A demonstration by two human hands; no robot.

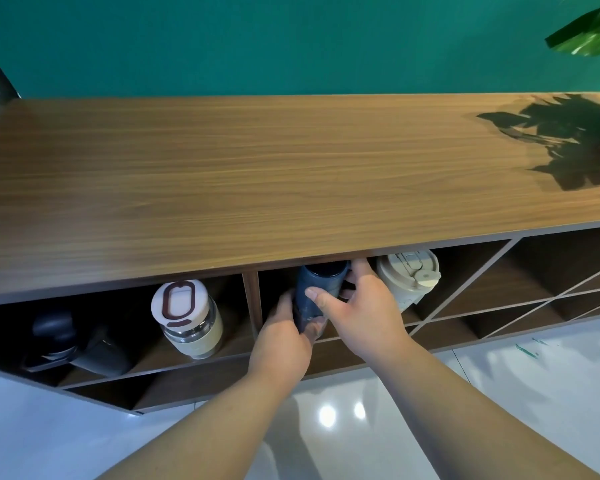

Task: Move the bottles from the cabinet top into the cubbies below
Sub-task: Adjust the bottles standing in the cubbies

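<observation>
Green wall backs the wooden cabinet top. Below it, four bottles sit in the cubbies: one black, one glass with a white lid, one cream, and one dark blue bottle clasped by the left hand and right hand, fingers wrapped round it.

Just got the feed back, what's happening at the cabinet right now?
A person has both hands on a dark blue bottle in a cubby under the wooden cabinet top: the left hand wraps its lower end, the right hand grips higher up. A cream tumbler stands in the same cubby to its right. The cubby to the left holds a white-lidded glass bottle and a black bottle. No bottles show on the top.
</observation>
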